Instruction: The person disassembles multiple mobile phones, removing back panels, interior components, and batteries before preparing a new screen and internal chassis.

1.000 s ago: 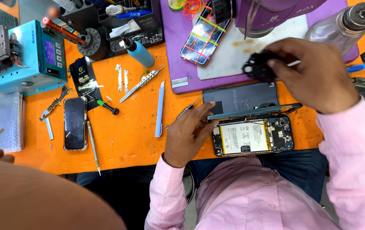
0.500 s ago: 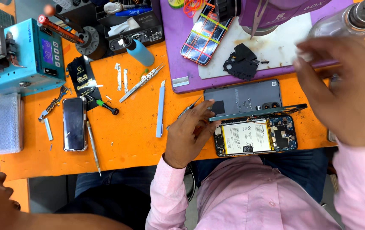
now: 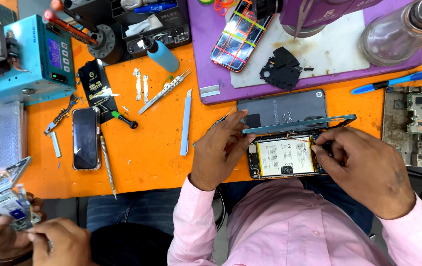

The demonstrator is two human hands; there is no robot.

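Observation:
An opened phone (image 3: 285,156) with its white battery showing lies at the near edge of the orange bench. My left hand (image 3: 218,150) steadies its left end, and a thin metal tool (image 3: 219,122) pokes out from under the fingers. My right hand (image 3: 369,170) has its fingertips pinched on the phone's right end. A teal frame (image 3: 299,124) lies along the phone's far edge, with a grey back cover (image 3: 280,107) behind it. A black plastic part (image 3: 281,69) rests on the white mat (image 3: 339,54).
A purple mat (image 3: 208,59) holds a phone bound with rubber bands (image 3: 240,34) and a glass bottle (image 3: 398,32). A circuit board (image 3: 420,116) lies at the right; a dark phone (image 3: 85,138), tweezers (image 3: 164,91), a blue pry tool (image 3: 186,122) and a teal machine (image 3: 23,56) lie left. Another person's hands (image 3: 28,236) hold a phone part.
My right hand set the black part down on the white mat and came down to the opened phone's right end. My left hand stayed at the phone's left end.

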